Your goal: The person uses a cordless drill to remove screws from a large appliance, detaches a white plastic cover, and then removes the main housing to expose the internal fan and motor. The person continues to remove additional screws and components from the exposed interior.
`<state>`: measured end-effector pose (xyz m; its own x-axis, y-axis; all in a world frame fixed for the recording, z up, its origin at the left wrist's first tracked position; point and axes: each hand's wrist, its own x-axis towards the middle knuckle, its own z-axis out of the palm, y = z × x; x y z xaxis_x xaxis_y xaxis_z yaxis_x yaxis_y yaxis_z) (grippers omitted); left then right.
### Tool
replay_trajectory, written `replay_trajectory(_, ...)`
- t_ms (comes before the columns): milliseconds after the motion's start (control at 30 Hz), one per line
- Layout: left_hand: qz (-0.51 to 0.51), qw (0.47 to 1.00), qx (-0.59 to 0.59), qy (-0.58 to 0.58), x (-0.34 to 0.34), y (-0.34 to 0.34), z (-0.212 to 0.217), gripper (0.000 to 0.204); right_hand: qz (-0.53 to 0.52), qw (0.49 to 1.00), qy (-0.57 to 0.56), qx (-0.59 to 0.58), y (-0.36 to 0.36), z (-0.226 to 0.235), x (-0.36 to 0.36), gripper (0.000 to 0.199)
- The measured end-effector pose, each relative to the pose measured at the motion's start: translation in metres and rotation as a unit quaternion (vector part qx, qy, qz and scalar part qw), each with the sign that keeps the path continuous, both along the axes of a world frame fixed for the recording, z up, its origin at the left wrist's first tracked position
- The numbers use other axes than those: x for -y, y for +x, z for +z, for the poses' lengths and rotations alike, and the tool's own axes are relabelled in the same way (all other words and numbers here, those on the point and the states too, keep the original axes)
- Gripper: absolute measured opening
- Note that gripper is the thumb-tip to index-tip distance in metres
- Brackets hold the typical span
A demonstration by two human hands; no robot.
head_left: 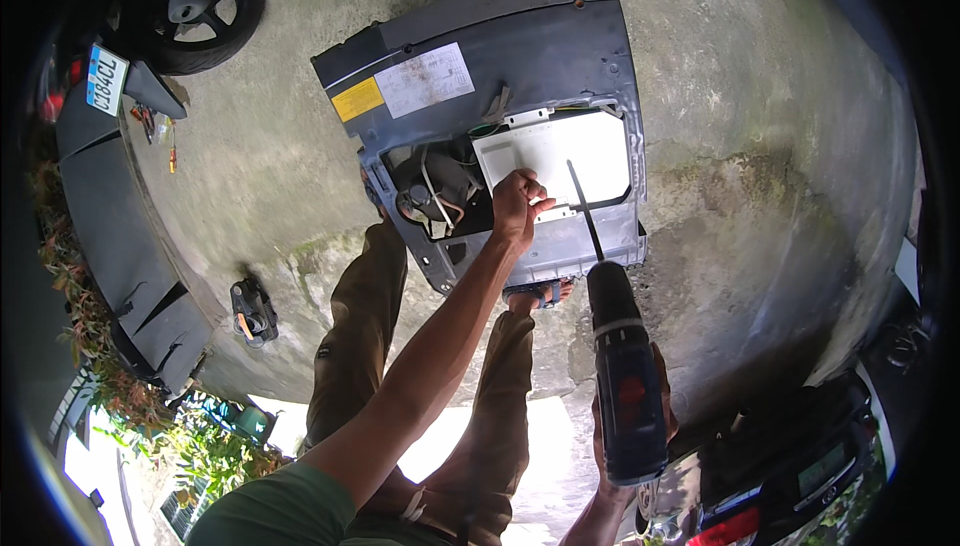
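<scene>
A dark cordless drill [628, 386] is gripped in my right hand [664, 396], mostly hidden behind the tool. Its long thin bit [587, 214] points away from me, and the tip overlaps the white metal plate [605, 151] in the picture; whether they touch I cannot tell. That plate sits in the opening of a grey appliance casing [550, 56] on the ground. Over the plate's near left edge, my left hand [518, 204] is closed with curled fingers; anything in them is too small to make out. Beside the plate, a dark motor-like part [430, 191] and wires show inside the casing.
My sandalled foot [545, 296] is at the casing's near edge. Small hand tools [160, 131] and a black tool or case [253, 312] lie on the concrete to the left. A motorbike wheel [195, 11] stands at the far left, a dark car [780, 476] at the near right.
</scene>
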<state>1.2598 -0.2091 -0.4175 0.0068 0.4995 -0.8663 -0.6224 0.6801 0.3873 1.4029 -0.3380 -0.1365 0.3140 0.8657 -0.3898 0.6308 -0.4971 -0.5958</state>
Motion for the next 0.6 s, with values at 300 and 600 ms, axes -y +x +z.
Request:
replay_trajectory(300,-0.077,0.990,0.054,0.110,-0.066,-0.009,0.004,0.011,0.020,0.999,0.030,-0.034,-0.013,-0.032,-0.088,0.048)
replay_trajectory(600,-0.106,0.990,0.097,0.011,-0.091,0.000,0.002,0.025,-0.122,0.976,-0.088,-0.159,-0.002,-0.043,-0.078,0.044)
